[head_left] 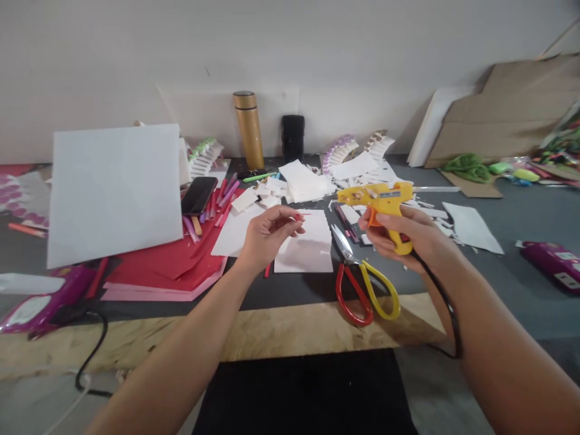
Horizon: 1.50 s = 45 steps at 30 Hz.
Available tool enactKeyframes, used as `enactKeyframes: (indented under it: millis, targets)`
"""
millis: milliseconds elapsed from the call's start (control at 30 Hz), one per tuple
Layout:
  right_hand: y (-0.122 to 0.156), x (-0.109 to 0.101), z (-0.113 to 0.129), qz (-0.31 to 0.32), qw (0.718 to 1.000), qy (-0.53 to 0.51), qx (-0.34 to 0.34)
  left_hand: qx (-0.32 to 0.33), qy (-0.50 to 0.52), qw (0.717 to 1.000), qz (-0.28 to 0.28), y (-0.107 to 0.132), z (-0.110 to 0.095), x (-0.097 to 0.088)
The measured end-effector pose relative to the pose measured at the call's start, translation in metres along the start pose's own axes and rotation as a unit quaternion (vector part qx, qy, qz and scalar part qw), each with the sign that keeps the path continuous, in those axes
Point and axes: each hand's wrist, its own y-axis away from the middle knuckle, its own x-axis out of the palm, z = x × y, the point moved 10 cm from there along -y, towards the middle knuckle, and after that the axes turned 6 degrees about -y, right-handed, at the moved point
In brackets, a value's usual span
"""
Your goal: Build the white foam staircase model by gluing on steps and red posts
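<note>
My right hand (408, 232) is wrapped round a yellow hot glue gun (394, 199), its fingers near the orange trigger. The gun's nozzle points left, and a translucent glue stick (435, 189) sticks out of its back. My left hand (275, 229) is closed in a pinch on a thin red strip (306, 214), held above a white sheet (308, 244). The nozzle and the strip are apart. Below the gun, scissors (348, 254) with one red and one yellow handle lie slightly open, reaching over the table's front edge.
Red paper (154, 266), a black phone (199, 195) and several coloured sticks lie left of my hands. A white board (115, 193) leans there. Behind stand a gold flask (249, 133) and white scraps (308, 181). Purple glue guns (550, 263) lie at both sides.
</note>
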Motion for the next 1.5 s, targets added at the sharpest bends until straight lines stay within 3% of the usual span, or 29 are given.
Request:
enactKeyframes:
  millis: [167, 333, 833, 1500]
  targets:
    - [-0.013, 0.022, 0.002, 0.029, 0.999, 0.000, -0.033, 0.021, -0.036, 0.998, -0.047, -0.002, 0.002, -0.012]
    - [-0.013, 0.024, -0.021, 0.014, 0.999, -0.033, -0.018, 0.030, -0.065, 0.994, -0.077, -0.003, 0.006, -0.018]
    - [-0.015, 0.027, -0.038, 0.062, 0.997, -0.040, -0.014, 0.093, -0.114, 0.986, -0.080, -0.002, -0.003, -0.017]
    - [-0.014, 0.031, -0.036, 0.066, 0.995, -0.067, -0.014, 0.081, -0.115, 0.987, -0.078, -0.002, -0.001, -0.016]
